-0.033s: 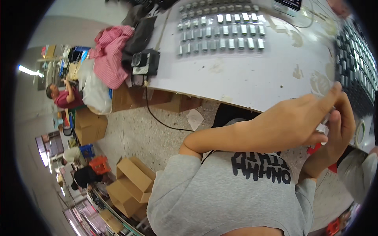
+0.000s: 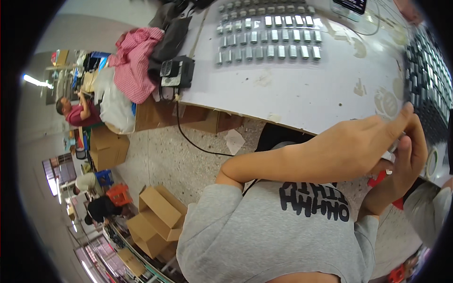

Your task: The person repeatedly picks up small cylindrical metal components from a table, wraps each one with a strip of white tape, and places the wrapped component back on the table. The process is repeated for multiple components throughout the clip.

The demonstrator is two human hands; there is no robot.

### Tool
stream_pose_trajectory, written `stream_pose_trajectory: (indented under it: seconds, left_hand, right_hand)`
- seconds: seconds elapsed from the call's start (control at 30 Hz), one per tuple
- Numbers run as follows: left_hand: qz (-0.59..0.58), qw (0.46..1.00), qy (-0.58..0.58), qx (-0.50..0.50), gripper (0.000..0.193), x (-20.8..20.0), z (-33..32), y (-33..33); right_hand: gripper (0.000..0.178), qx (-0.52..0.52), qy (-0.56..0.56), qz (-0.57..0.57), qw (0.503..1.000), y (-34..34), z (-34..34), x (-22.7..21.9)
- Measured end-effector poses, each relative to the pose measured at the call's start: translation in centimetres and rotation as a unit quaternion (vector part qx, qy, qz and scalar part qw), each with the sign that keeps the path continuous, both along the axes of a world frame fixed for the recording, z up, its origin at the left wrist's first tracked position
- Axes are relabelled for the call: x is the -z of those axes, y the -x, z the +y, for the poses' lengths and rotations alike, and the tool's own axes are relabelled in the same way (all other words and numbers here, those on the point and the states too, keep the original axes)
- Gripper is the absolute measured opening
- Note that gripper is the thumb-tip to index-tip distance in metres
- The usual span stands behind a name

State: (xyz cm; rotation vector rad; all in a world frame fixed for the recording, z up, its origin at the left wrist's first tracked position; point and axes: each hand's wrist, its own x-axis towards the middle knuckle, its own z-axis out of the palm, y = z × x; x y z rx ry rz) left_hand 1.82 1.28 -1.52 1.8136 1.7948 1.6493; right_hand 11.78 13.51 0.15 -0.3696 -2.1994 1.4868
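At the left, a smooth brown cardboard box (image 2: pixel 111 147) stands below a crinkled, translucent plastic bag (image 2: pixel 114 106) and a rumpled pink-checked cloth (image 2: pixel 137 61). Next come an open-flapped carton (image 2: pixel 163 212) on the speckled stone-chip floor (image 2: pixel 188 172), and a boxy dark device (image 2: pixel 177 73) with a thin black cord (image 2: pixel 188 139). Rows of shiny, blocky metal pieces (image 2: pixel 296 36) sit in clear plastic on the glossy white, stained surface (image 2: pixel 292 89). The left hand (image 2: pixel 361 144) reaches across the near edge, fingers bent toward a small pale piece (image 2: pixel 393 145) between both hands; the right hand (image 2: pixel 411 148) curls around it from the other side. Overlapping fingers block most of it, so I cannot tell which hand grips it. Beyond are a pale ring-shaped roll (image 2: pixel 431 160) and densely packed dark, glinting pieces (image 2: pixel 427 75).
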Motion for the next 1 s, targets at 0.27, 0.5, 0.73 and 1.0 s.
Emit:
stream_pose_trajectory:
  seconds: [0.27,0.5,0.73,1.0]
  left_hand:
    - [0.156,0.957,-0.112,-0.216,0.029,-0.8,0.2,0.2]
    - [0.127,0.972,-0.091,-0.178,0.025,-0.5,0.4,1.0]
    - [0.15,0.977,0.046,-0.142,0.036,-1.2,-1.0,2.1]
    - [0.107,0.987,0.065,-0.105,0.038,-2.3,-1.0,1.8]
  right_hand:
    - [0.051,0.053,-0.001,0.107,0.993,0.6,-1.1,2.8]
    - [0.041,0.107,0.033,0.101,0.989,-0.5,-0.3,4.3]
    - [0.008,-0.025,0.084,0.019,0.996,2.0,-1.3,1.4]
    - [0.015,-0.123,0.168,-0.047,0.977,0.1,0.7,-0.3]
